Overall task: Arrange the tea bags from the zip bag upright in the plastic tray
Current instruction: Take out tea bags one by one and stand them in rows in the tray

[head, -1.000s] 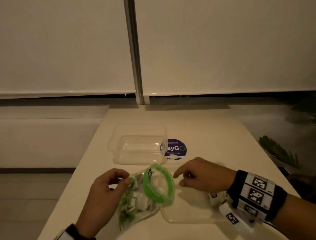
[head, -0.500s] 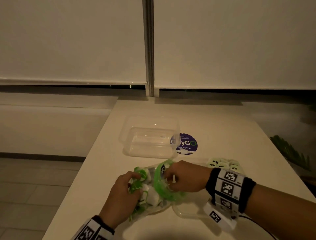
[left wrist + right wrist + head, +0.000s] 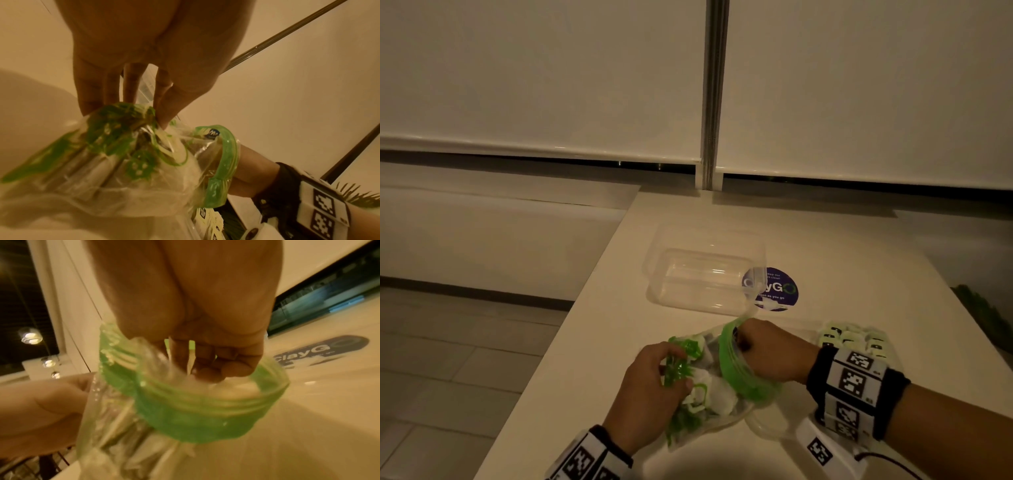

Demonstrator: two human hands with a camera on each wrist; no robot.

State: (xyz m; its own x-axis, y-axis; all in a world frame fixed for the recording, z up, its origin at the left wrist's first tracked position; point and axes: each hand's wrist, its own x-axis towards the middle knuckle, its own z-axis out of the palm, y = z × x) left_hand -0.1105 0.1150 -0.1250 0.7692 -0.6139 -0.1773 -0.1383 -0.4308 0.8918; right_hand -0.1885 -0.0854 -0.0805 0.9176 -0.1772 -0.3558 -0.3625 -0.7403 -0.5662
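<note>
Right hand (image 3: 774,353) fingers (image 3: 209,369) inside zip bag (image 3: 709,387), seemingly on tea bags (image 3: 717,399)

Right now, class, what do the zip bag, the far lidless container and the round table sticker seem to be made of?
Zip bag: thin, clear, glossy plastic film; it crumples under the left hand and shows its contents, with a thicker green zip band. Container: stiff transparent plastic; its walls hold shape and catch highlights. Sticker: probably printed vinyl or paper, lying flat; which one cannot be told.
</note>
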